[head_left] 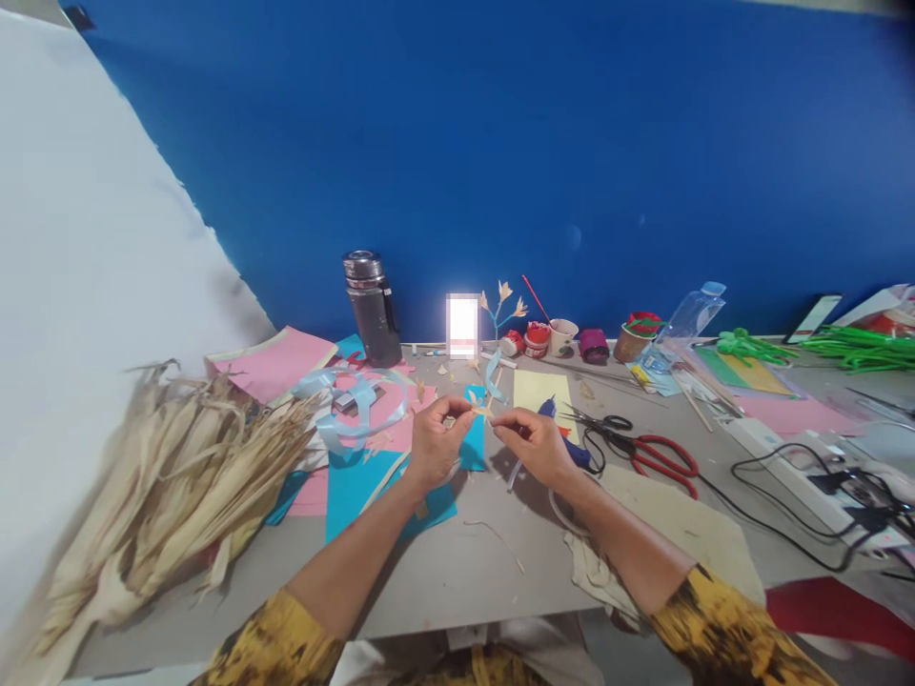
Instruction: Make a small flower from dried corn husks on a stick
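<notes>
Above the middle of the table, my left hand (437,443) and my right hand (538,446) meet fingertip to fingertip. Between them is a small pale-orange husk flower (481,412), pinched from both sides; its exact shape is too small to make out. Just behind stands a finished-looking stem of husk flowers (496,324) with blue-wrapped branches. Beside my right hand lies a blue glue gun (574,452), partly hidden by the hand. Under my left wrist are turquoise paper sheets (350,505).
A bundle of dried corn husks (193,486) fills the left side. Behind are a dark thermos (376,319) and light-blue ribbon (333,429). At right lie black scissors (604,433), red-handled scissors (664,455), a white power strip (793,486) with cables, and a tilted plastic bottle (686,329).
</notes>
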